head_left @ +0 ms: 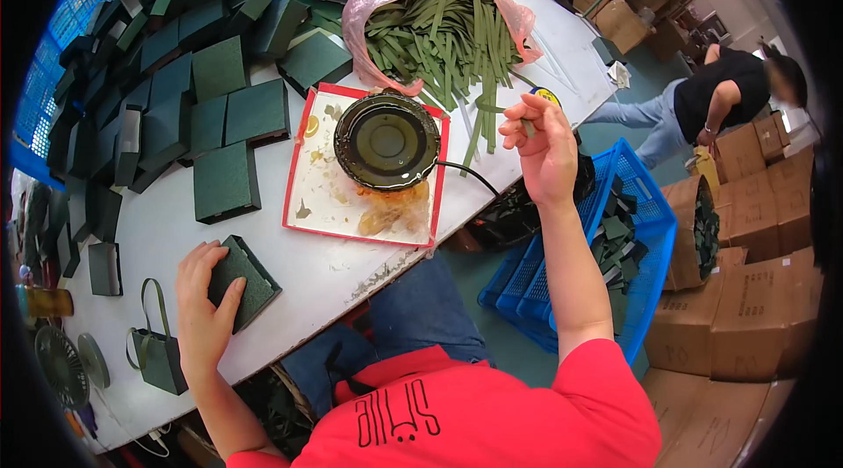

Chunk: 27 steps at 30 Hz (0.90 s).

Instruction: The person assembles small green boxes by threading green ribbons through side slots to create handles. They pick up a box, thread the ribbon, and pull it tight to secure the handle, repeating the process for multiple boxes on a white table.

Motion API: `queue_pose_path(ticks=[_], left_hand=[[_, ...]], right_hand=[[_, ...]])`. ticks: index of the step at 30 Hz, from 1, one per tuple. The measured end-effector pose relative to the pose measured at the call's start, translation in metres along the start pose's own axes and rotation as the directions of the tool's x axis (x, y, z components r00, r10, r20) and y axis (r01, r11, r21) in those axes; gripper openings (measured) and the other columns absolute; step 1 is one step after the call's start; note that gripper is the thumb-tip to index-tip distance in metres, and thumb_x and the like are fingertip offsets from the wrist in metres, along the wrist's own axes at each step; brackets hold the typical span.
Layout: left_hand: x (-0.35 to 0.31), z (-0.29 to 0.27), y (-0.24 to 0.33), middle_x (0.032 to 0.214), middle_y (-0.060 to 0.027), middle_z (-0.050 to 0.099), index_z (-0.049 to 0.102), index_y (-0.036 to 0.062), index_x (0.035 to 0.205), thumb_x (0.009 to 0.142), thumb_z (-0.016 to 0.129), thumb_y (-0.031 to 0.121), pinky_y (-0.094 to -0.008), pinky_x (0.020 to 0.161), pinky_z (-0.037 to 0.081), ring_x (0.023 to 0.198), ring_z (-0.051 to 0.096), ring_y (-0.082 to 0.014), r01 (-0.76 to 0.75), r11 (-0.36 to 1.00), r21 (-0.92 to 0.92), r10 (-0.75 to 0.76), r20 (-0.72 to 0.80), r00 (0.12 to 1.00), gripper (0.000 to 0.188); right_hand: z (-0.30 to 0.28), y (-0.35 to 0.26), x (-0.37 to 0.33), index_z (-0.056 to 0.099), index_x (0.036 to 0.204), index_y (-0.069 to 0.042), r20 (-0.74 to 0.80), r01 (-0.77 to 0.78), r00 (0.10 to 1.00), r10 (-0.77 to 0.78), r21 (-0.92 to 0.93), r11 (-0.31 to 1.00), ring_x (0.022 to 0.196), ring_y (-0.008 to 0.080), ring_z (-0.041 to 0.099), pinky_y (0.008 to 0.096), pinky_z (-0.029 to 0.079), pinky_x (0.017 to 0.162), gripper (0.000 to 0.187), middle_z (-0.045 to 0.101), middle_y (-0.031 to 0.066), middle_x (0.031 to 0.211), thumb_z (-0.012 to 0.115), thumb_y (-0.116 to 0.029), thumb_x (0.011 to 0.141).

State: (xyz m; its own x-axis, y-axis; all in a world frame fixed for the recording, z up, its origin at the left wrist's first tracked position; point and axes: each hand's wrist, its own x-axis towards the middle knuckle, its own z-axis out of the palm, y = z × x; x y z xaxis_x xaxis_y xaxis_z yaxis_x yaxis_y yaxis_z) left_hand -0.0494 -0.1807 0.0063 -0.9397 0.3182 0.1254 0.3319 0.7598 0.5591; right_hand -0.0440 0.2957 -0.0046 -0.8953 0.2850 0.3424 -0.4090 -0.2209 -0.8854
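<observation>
Red T-shirt (518, 406) fills the bottom centre; lower left, the left hand (206, 297) grips a dark green box (252, 288); right of centre, the right hand (543, 150) half-curls, its hold impossible to tell.

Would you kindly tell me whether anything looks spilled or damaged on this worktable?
Yes: amber, glue-like residue stains the red-edged white tray beside the round black pot, suggesting drips. The table's near edge also looks scuffed.
</observation>
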Motion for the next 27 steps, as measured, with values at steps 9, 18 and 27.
queue_pose_path(ticks=[9, 18, 27], left_hand=[[-0.005, 0.011, 0.012, 0.141, -0.0166, 0.052, 0.054, 0.0041, 0.133, 0.074, 0.079, 0.013, -0.0445, 0.111, 0.036, 0.131, 0.046, -0.0364, 0.014, 1.000, 0.007, -0.014, 0.015, 1.000, 0.065], [-0.008, 0.018, 0.012, 0.142, -0.0176, 0.050, 0.051, 0.0038, 0.136, 0.071, 0.082, 0.019, -0.0470, 0.114, 0.030, 0.135, 0.041, -0.0376, -0.033, 0.997, 0.065, 0.033, 0.000, 0.999, 0.074], [-0.009, 0.017, 0.015, 0.145, -0.0183, 0.048, 0.050, 0.0046, 0.139, 0.074, 0.077, 0.017, -0.0463, 0.114, 0.032, 0.135, 0.042, -0.0383, -0.014, 0.992, 0.123, 0.016, -0.021, 1.000, 0.072]], right_hand=[[0.091, -0.074, -0.055, 0.052, 0.129, 0.009, -0.133, 0.045, 0.990, -0.045, 0.001, 0.999, 0.124, 0.0345, 0.061, 0.0399, 0.054, 0.099, 0.037, 0.060, 0.0291, 0.129, 0.054, -0.018, 0.103], [0.086, -0.054, -0.093, 0.067, 0.111, 0.003, -0.087, -0.500, 0.864, 0.495, -0.051, 0.864, 0.063, 0.0183, 0.071, 0.0228, 0.052, 0.049, 0.018, 0.071, 0.0129, 0.083, 0.062, -0.011, 0.099], [0.089, -0.014, -0.088, 0.049, 0.138, 0.004, 0.027, -0.534, 0.846, 0.533, 0.042, 0.845, 0.085, 0.0137, 0.066, 0.0257, 0.053, 0.069, 0.041, 0.066, 0.0103, 0.104, 0.050, -0.022, 0.106]])
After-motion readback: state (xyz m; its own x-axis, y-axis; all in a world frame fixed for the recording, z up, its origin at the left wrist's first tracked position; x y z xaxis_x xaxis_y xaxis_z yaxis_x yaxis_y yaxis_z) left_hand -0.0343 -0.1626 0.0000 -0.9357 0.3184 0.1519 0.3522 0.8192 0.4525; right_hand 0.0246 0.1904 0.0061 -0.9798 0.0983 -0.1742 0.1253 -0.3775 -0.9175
